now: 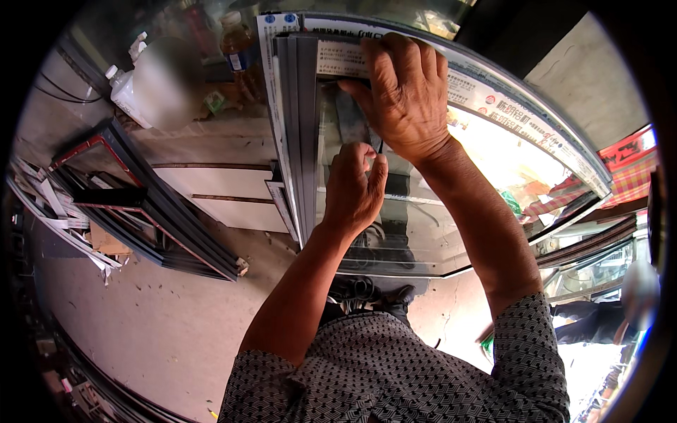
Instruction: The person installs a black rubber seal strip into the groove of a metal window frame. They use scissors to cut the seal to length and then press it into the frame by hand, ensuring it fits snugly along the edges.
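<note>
A tall grey-framed glass window panel stands upright before me, with white protective film along its top rail. My right hand is wrapped over that rail, its fingers on the far side and its thumb on the near face. Just below, beside the glass pane, my left hand is closed in a pinch. A thin dark strip shows at its fingertips; its full length is hidden. My shoes show beyond the lower edge of the panel.
Grey frames lean at the left beside white panels. A white bottle and a bottle of brown liquid stand behind. Checked cloth hangs at the right, above more glazed frames. Another person is at the far right.
</note>
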Demonstrator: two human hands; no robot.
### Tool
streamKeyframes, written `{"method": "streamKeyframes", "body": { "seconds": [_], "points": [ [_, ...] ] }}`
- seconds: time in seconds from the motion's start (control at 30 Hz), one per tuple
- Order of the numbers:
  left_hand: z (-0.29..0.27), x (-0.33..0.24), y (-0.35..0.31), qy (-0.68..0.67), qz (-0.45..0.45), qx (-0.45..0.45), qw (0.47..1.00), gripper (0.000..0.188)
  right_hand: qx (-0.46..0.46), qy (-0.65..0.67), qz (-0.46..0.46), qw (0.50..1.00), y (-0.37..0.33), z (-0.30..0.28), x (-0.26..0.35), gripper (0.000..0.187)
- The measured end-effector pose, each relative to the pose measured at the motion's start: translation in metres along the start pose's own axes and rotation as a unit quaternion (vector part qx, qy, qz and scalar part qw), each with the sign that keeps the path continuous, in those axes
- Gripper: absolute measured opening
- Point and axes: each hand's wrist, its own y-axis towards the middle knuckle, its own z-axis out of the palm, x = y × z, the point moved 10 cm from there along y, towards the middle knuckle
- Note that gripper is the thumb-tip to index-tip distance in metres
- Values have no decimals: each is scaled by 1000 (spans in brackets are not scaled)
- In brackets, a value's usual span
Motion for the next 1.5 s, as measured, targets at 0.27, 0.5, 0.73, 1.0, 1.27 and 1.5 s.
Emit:
{"method": "streamKeyframes", "body": {
  "seconds": [0.27, 0.5, 0.73, 1.0, 1.27, 1.5],
  "points": [
    [-1, -2, -1, 21, 11, -1, 1000, 36, 73, 31, -27, 996, 18, 13, 8, 59],
    [3, -2, 0, 29, 0, 3, 1000, 34, 39, 51, -2, 998, 20, 11, 6, 38],
    [5, -6, -1, 64, 18, -14, 998, 26, 46, 45, -6, 998, 21, 10, 8, 34],
    [-1, -9, -1, 90, 31, -42, 995, 29, 72, 54, 10, 996, 11, 3, 1, 44],
    [2, -9, -3, 95, 5, -44, 994, 27, 50, 64, 87, 993, -18, -21, -22, 67],
    [9, -12, -6, 111, -4, -44, 993, 26, 8, 88, 126, 988, -21, -15, -23, 73]
  ]
}}
